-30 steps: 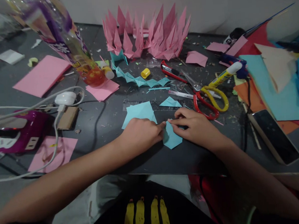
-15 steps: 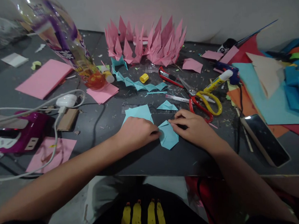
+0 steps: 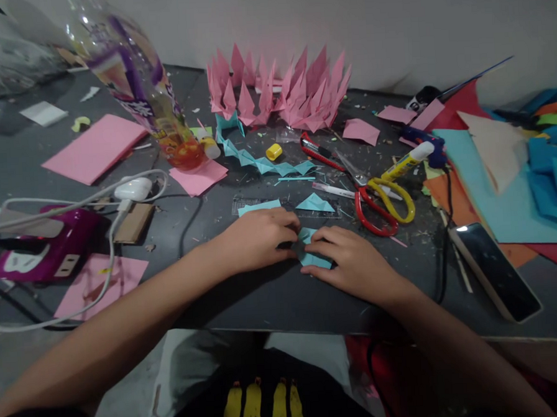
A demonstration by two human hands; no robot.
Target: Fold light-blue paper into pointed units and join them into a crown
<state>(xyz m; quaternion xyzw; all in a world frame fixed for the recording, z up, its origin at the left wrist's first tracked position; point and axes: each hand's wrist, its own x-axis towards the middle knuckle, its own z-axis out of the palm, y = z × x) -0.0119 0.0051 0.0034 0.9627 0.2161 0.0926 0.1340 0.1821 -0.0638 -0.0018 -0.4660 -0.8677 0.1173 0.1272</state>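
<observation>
A small folded sheet of light-blue paper [image 3: 315, 261] lies on the dark table, partly hidden under both hands. My left hand [image 3: 264, 237] grips its left edge with curled fingers. From the other side my right hand [image 3: 349, 254] holds the paper down, fingers over the top and thumb lower, near the bottom edge. Behind my left hand, other light-blue paper [image 3: 260, 207] peeks out. A folded blue triangle [image 3: 314, 203] rests just beyond my fingers, over a clear ruler [image 3: 241, 205].
Beyond stand a pink origami ring [image 3: 296, 102], a blue folded strip [image 3: 257, 163], scissors [image 3: 361, 182], a red cutter [image 3: 319, 150] and a glue stick [image 3: 409, 160]. A bottle [image 3: 162, 121] and purple power block [image 3: 70, 244] are left; a phone [image 3: 496, 272] lies right.
My right hand has shifted down and left, its fingers now over the blue paper rather than pinching its upper right edge. My left hand has moved slightly onto the paper's upper left.
</observation>
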